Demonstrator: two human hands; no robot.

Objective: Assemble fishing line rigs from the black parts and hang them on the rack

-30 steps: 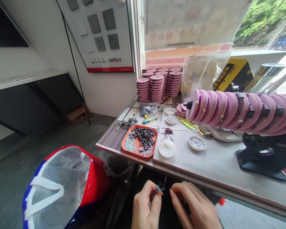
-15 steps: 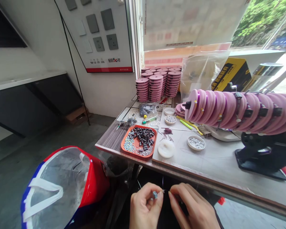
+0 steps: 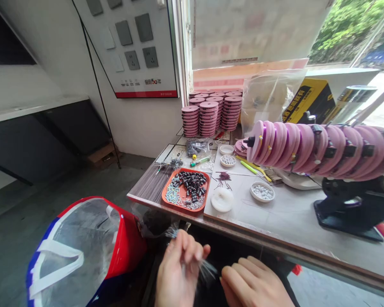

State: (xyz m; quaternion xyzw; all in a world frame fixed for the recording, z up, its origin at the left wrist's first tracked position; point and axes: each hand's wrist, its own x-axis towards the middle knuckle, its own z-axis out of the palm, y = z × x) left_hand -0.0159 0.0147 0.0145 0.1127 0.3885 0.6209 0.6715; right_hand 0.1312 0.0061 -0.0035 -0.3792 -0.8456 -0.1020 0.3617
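Below the table's front edge, my left hand (image 3: 182, 266) has its fingers curled around a bunch of thin clear line (image 3: 208, 269). Strands fan out blurred on its right, and small light-blue pieces (image 3: 172, 233) show past the fingertips at upper left. To its right, my right hand (image 3: 254, 283) is closed, thumb and forefinger pinched toward the strands. Whatever those fingertips hold is too small to make out. Nearest on the table is an orange tray (image 3: 164, 197) with black pieces (image 3: 193, 183), light-blue tubes (image 3: 173, 192) and tiny silvery bits.
A rack of pink foam spools (image 3: 302, 145) stands at right, with stacked pink spools (image 3: 208, 117) behind. Small dishes of beads (image 3: 262, 192), a white disc (image 3: 222, 200), and yellow-handled pliers (image 3: 262, 171) lie on the board. A red-and-blue bin (image 3: 126, 238) stands at left.
My left hand has moved left and slightly up with the line, turning and loosening its fingers. My right hand has dipped a little and curled more closed. The hands are farther apart.
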